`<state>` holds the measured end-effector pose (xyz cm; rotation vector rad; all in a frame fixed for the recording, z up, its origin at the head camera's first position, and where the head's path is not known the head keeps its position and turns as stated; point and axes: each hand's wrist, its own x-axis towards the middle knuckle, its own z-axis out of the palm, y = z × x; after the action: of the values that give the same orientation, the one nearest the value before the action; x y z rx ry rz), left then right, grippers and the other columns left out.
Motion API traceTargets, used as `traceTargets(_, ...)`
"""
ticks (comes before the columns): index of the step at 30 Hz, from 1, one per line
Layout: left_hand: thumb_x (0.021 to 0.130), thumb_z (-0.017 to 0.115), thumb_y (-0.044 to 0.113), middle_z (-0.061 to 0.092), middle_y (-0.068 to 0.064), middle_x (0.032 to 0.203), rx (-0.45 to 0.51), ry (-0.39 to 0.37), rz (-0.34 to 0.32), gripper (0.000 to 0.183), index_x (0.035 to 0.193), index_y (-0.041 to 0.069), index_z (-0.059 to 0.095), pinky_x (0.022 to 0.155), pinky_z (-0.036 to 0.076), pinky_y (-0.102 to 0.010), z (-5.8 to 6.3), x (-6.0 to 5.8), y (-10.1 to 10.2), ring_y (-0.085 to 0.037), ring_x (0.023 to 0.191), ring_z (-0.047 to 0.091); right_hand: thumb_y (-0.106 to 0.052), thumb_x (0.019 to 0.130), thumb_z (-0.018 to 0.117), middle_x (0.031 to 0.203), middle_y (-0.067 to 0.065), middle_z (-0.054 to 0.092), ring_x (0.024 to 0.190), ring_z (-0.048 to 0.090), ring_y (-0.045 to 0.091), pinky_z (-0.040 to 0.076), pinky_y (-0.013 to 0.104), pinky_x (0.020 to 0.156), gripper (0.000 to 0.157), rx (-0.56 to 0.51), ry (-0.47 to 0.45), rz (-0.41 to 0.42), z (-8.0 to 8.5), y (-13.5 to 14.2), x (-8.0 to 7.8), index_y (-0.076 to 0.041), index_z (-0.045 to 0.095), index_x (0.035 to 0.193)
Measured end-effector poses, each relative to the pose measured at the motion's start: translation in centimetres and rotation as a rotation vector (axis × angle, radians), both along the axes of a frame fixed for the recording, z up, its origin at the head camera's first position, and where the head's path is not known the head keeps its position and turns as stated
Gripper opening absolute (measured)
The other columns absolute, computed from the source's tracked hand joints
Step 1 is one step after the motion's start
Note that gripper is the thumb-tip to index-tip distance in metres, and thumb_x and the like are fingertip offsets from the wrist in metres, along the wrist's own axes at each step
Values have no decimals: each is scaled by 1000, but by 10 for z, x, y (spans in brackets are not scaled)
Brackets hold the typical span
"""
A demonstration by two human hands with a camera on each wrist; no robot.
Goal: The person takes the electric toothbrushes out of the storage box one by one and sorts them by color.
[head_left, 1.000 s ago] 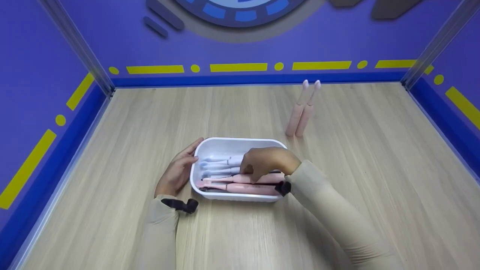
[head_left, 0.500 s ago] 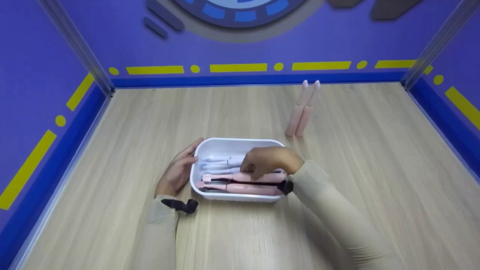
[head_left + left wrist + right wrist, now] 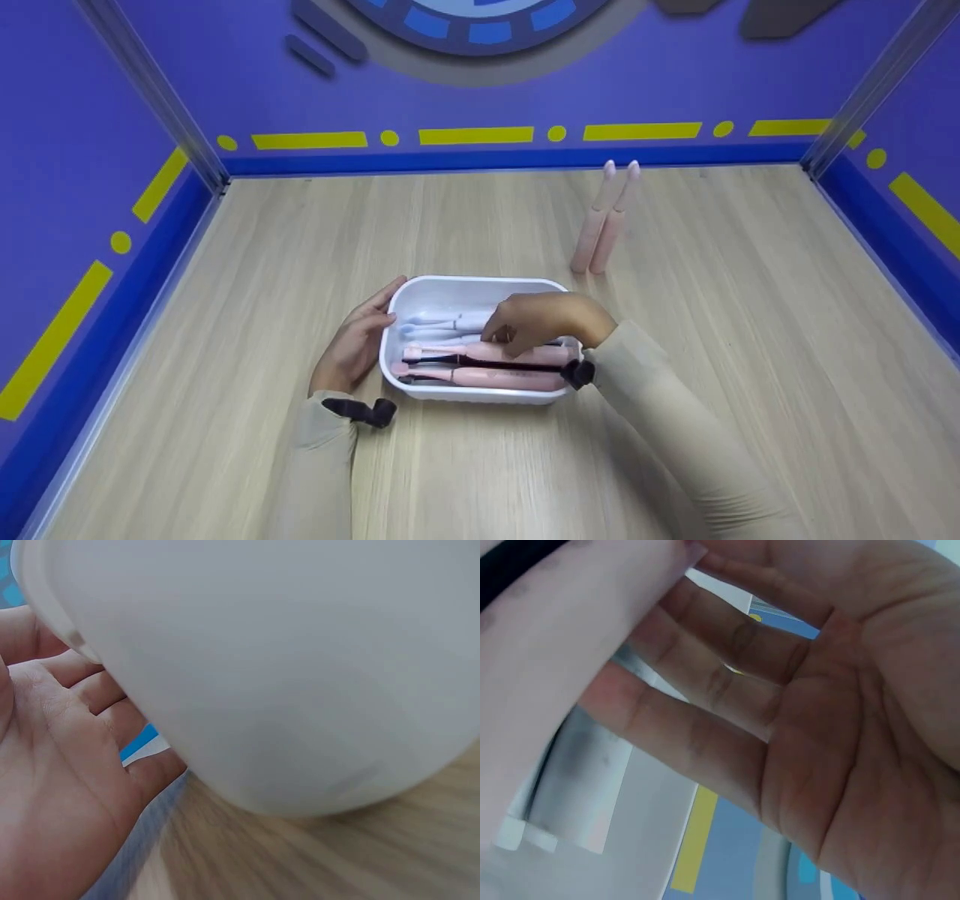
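A white plastic bin (image 3: 472,397) holds several electric toothbrushes lying side by side. My left hand (image 3: 354,341) rests against its left end, fingers along the outside and thumb at the rim; the left wrist view shows those fingers (image 3: 154,769) fairly straight. Over the bin, my right hand (image 3: 540,322) pinches a pink electric toothbrush (image 3: 544,355) by its handle, raised slightly and roughly level. A second pink toothbrush (image 3: 502,378) lies along the near side. Behind are white toothbrushes (image 3: 442,324), partly covered by my right hand. In the right wrist view the held handle (image 3: 570,630) looms close.
Two pink toothbrushes (image 3: 598,238) stand upright close together on the wooden table (image 3: 360,225), behind and right of the bin. Blue-purple printed panels (image 3: 480,105) with yellow dashes enclose the back and sides. A black wrist camera (image 3: 577,373) sits by the bin's right rim.
My right hand has shifted slightly right with the pink toothbrush, which has lifted and moved away from the near one, showing a dark gap between them. My left hand and the bin stay put.
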<state>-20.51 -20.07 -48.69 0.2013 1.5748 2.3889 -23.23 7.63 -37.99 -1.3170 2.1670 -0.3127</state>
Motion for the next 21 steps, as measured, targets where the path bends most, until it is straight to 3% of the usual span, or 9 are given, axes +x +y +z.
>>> traceTargets(14,90,36,-5,13,-11,162,-17,-1,-15,65,152,-1,17,121,8,-38,0,-1,-1,-22,147,14,1,82,60,75,-3,56,63,44,4,39,17,59,9,-90,6,24,2,10,-1,-6,62,88)
traceTargets(21,89,37,-4,12,-13,161,-15,5,-10,66,152,-2,16,122,6,-37,-2,-1,-1,-22,148,12,-2,85,60,93,6,68,84,58,13,50,26,77,27,-108,41,0,3,16,-1,-5,68,111)
